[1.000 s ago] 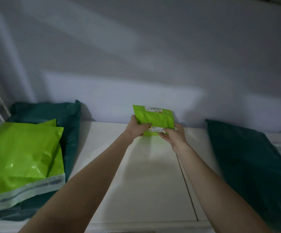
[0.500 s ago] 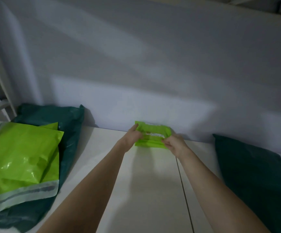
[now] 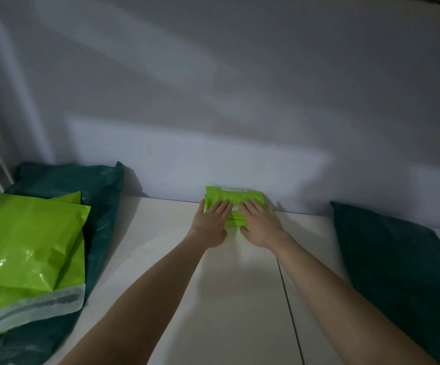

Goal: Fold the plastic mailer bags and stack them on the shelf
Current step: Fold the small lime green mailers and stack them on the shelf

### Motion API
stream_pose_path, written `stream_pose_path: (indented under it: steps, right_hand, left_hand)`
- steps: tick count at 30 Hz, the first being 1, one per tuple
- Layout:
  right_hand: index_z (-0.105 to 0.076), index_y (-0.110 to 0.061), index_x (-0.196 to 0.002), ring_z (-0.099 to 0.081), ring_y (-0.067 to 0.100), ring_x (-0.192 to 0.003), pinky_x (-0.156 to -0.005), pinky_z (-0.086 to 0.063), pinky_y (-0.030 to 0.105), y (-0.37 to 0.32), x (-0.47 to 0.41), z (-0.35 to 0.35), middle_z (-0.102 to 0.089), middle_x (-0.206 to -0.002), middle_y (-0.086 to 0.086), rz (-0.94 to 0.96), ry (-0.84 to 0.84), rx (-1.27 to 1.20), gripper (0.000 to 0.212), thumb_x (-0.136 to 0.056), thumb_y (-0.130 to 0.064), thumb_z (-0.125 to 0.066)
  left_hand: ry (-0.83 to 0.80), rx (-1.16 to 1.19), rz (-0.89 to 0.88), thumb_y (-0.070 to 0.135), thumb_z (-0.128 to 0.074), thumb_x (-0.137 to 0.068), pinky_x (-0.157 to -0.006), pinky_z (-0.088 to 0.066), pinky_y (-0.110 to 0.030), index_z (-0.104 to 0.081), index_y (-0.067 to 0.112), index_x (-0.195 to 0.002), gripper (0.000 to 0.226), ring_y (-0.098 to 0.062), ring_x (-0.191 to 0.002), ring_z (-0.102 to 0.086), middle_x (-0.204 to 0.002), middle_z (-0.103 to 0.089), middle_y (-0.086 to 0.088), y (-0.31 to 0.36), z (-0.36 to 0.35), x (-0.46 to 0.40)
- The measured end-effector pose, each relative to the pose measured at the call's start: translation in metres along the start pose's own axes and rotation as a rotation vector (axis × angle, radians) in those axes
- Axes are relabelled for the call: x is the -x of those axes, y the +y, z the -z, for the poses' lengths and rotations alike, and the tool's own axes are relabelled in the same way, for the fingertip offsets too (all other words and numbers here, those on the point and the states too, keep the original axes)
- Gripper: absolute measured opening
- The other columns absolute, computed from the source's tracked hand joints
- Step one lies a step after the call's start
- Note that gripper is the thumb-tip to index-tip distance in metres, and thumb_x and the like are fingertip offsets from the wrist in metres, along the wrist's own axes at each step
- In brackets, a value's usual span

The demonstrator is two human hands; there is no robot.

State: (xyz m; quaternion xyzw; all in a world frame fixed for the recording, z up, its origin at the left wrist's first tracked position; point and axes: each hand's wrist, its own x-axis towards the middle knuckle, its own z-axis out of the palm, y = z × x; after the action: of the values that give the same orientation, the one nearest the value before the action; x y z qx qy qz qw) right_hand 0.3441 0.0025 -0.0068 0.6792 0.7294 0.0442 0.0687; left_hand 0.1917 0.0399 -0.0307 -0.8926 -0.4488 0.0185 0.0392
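Dim light, detail is poor. Print on the white label of the folded green mailer [image 3: 236, 200] can't be read, and both hands cover most of its near half. The dark teal bag at right [image 3: 403, 262] is cut off by the frame edge at 3 o'clock; the stack at left runs off the frame at 9 o'clock.

Folded green mailer lies flat on the white shelf [image 3: 229, 299], at 12 o'clock, its far edge against the back wall [image 3: 213, 101]. Left hand [image 3: 211, 222] rests on its left part, fingers straight and together, palm down, gripping nothing. Right hand [image 3: 259, 223] presses its right part the same way, fingers flat, thumb at the near edge.

At 9 o'clock, unfolded green mailers [image 3: 26, 259] lie on a dark teal bag [image 3: 92, 206], well apart from the hands. A seam in the shelf runs under the right forearm.
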Motion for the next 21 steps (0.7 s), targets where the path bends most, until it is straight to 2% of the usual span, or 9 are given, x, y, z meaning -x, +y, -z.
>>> stream_pose_path:
  steps: [5,9,12,14,21]
  right_hand:
    - [-0.006,-0.018,-0.15,-0.005,0.017,-0.146,-0.114,-0.009,0.053,0.005,-0.004,-0.007,-0.002,-0.159,0.0,-0.026,-0.085,-0.033,0.066,-0.097,-0.038,-0.038]
    - [-0.007,-0.019,-0.15,-0.004,0.017,-0.146,-0.116,-0.012,0.052,0.007,-0.009,-0.002,0.0,-0.159,-0.001,-0.04,-0.142,-0.078,0.067,-0.095,-0.035,-0.042]
    - [-0.014,-0.018,-0.149,-0.01,0.019,-0.145,-0.115,-0.016,0.05,0.006,-0.005,0.003,-0.007,-0.159,0.001,-0.031,-0.061,-0.104,0.068,-0.091,-0.031,-0.048]
    - [-0.014,-0.017,-0.149,-0.012,0.021,-0.145,-0.115,-0.018,0.048,0.005,0.001,0.005,-0.008,-0.158,0.002,-0.025,0.008,-0.105,0.072,-0.089,-0.029,-0.051]
    - [-0.01,-0.019,-0.15,-0.011,0.023,-0.145,-0.114,-0.022,0.047,-0.007,0.021,0.023,-0.004,-0.159,0.004,-0.1,0.031,-0.17,0.078,-0.087,-0.033,-0.054]
  left_hand:
    - [-0.07,0.026,0.02,0.031,-0.031,-0.098,-0.115,0.006,-0.05,0.007,0.018,-0.15,0.067,-0.012,-0.146,0.006,-0.158,0.011,0.004,-0.002,0.0,-0.01]
    - [-0.059,0.04,-0.002,0.032,-0.034,-0.097,-0.116,0.0,-0.047,0.004,0.019,-0.151,0.067,-0.013,-0.146,0.003,-0.159,0.009,0.004,-0.004,0.002,-0.013]
    - [0.033,0.018,-0.051,0.034,-0.038,-0.095,-0.116,-0.007,-0.044,-0.001,0.019,-0.151,0.069,-0.014,-0.146,-0.004,-0.159,0.006,0.003,-0.008,0.007,-0.004]
    - [0.07,-0.021,-0.056,0.036,-0.039,-0.094,-0.116,-0.004,-0.045,0.0,0.02,-0.151,0.071,-0.014,-0.146,-0.002,-0.159,0.009,0.002,-0.013,0.01,0.004]
    - [0.128,-0.089,-0.047,0.042,-0.04,-0.093,-0.115,0.004,-0.049,0.002,0.019,-0.151,0.075,-0.017,-0.146,0.009,-0.159,0.011,-0.001,-0.041,0.028,0.036]
